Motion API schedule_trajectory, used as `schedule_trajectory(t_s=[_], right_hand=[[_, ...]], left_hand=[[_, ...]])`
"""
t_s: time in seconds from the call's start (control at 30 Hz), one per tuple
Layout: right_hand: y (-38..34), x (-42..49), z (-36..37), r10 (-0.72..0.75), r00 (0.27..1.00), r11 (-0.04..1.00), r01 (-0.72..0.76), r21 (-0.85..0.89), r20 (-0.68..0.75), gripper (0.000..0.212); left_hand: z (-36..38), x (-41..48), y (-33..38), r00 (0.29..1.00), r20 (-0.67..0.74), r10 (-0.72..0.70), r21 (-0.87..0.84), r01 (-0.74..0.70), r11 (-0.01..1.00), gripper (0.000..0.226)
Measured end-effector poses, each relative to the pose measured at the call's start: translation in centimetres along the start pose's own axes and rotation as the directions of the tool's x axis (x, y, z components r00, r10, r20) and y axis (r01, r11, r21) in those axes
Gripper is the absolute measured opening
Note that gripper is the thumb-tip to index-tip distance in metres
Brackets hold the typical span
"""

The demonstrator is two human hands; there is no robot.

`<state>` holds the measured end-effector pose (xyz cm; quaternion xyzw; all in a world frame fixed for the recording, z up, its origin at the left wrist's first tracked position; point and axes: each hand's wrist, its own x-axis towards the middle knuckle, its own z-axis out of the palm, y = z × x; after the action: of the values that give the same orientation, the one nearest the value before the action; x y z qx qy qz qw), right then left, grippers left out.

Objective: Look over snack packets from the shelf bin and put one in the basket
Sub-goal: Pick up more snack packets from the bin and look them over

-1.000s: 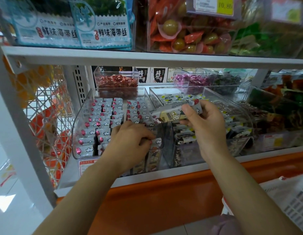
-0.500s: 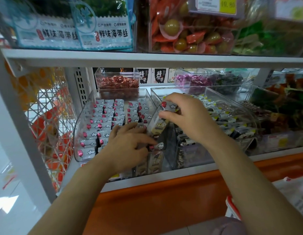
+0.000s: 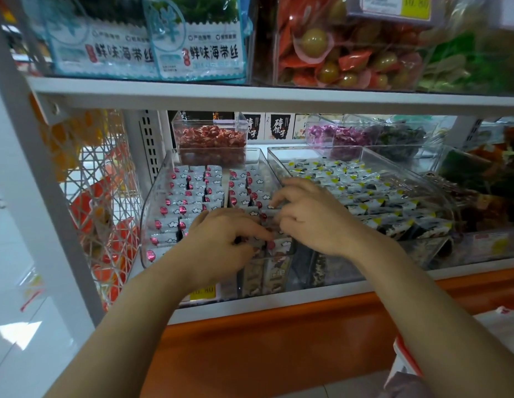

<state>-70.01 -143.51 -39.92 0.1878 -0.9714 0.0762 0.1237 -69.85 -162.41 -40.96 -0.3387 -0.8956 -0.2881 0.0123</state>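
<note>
Hands — left [image 3: 221,248], right [image 3: 316,222] — curl on packets [image 3: 189,196] below 鲜味海带丝 bags [image 3: 204,53]

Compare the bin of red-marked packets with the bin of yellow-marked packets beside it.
The left bin holds red-marked packets standing in neat rows; the right bin holds yellow-marked packets lying more loosely. The left hand and right hand reach into the left bin, not the right bin. Both are clear plastic, side by side on one shelf.

Left hand [image 3: 221,248] and right hand [image 3: 316,222] grip packets [image 3: 192,193] in bin [image 3: 148,225].
</note>
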Motion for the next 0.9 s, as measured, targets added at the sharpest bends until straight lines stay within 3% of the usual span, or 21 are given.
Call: schedule_trajectory(t_s=[0.1, 0.17, 0.4, 0.63, 0.9], right_hand=[[0.0, 1.1, -0.7, 0.042, 0.986, 0.995, -0.028, 0.093, -0.161, 0.026], [-0.2, 2.0, -1.0, 0.053, 0.978, 0.997, -0.041, 0.062, -0.201, 0.024], [-1.0, 3.4, -0.1, 0.091, 0.993, 0.981, -0.101, -0.165, -0.07, 0.014], [-1.5, 3.8, 0.1, 0.138, 0.983, 0.977, -0.155, -0.147, -0.12, 0.009], [-1.6, 5.9, 0.2, 0.205, 0.972, 0.947, -0.228, -0.229, -0.117, 0.017]], left_hand=[[0.0, 0.0, -0.2, 1.0, -0.023, -0.019, -0.004, 0.019, 1.0, 0.039], [0.0, 0.1, -0.2, 0.999, -0.029, -0.025, -0.016, 0.024, 1.0, 0.038], [0.4, 0.5, -0.6, 0.998, -0.05, -0.035, -0.028, 0.034, 0.999, 0.04], [1.6, 1.0, -0.2, 0.999, 0.002, -0.036, 0.089, 0.036, 0.995, 0.057], [1.5, 1.2, -0.2, 1.0, 0.004, -0.02, 0.115, 0.02, 0.993, 0.056]])
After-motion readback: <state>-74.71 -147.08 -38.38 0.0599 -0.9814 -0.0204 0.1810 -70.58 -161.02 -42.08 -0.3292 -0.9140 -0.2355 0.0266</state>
